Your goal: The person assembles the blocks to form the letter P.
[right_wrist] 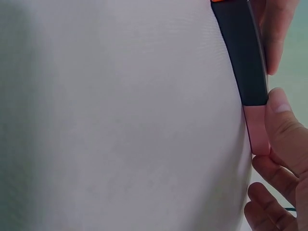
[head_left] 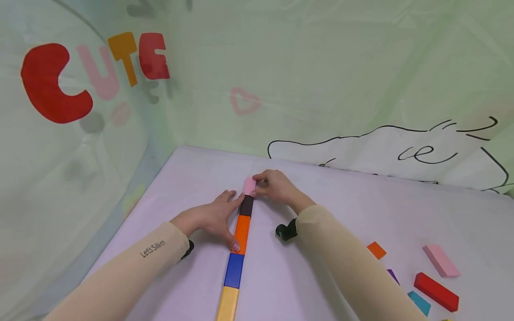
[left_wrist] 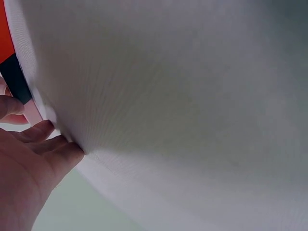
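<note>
Backdrop: sheet [head_left: 321, 76] of pale green with soft creases, a red letter C [head_left: 36, 82] heading the flat word CUTE.
Table: smooth, pale lilac top [head_left: 345, 205]; its far left corner meets the backdrop.
Row: flat-faced rectangular blocks laid end to end, running up toward the table's far edge, closer to the left edge than the right: yellow block [head_left: 228, 303], blue block [head_left: 234, 270], orange block [head_left: 242, 229], black block [head_left: 246, 206], then the short pink block [head_left: 249, 186] at the far end.
Left hand [head_left: 210, 217]: spread wide, thumb on the orange block, forefinger at the joint of black and pink.
Right hand [head_left: 279, 187]: pinches the pink block, thumb along its side, forefinger at its end.
Sleeves: soft beige cloth, the left one [head_left: 132, 267] printed with dark lettering.
Loose pieces: toward the table's right, an orange square [head_left: 376, 250], a long pink bar [head_left: 441, 261], a glossy red bar [head_left: 436, 292] and a flat teal piece [head_left: 419, 303].
</note>
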{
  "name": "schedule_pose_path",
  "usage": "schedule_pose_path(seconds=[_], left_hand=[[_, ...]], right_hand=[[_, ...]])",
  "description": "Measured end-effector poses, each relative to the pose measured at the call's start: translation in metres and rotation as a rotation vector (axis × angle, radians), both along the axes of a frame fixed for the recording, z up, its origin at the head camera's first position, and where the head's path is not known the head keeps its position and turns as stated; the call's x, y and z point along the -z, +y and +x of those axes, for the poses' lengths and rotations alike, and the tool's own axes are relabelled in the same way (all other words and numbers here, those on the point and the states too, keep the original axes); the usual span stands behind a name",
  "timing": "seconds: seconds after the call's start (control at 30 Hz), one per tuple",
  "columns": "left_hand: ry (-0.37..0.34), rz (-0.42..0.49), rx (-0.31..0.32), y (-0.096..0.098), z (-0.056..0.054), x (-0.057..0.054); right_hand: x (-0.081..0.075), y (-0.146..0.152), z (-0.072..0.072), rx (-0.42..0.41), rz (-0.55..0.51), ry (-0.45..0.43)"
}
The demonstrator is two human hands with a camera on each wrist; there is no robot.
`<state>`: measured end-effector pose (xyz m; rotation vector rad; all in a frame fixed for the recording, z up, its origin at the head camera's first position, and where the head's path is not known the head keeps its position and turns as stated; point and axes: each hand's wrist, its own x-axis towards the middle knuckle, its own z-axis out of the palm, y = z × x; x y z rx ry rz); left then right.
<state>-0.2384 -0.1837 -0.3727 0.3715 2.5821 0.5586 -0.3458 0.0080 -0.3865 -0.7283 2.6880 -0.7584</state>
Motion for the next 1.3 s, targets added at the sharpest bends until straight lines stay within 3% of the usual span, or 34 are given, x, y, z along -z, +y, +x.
schedule_pose_path(seconds=[0.3,0.63,0.8,1.3], left_hand=[[0.036,0.022,-0.007,-0.004,-0.007,-0.003],[0.067,0.039,-0.019,-0.008,-0.045,-0.001],[0.05,0.033,-0.017,-0.008,-0.057,0.0],[0.016,-0.026,-0.014,0.0,-0.064,-0.005]], right_hand=[[-0.003,-0.001,0.002,0.011,0.008,-0.01],[-0.001,0.002,0.002,0.008,0.006,-0.011],[-0.001,0.002,0.002,-0.008,0.001,0.01],[-0.002,0.002,0.002,-0.013,-0.002,0.018]])
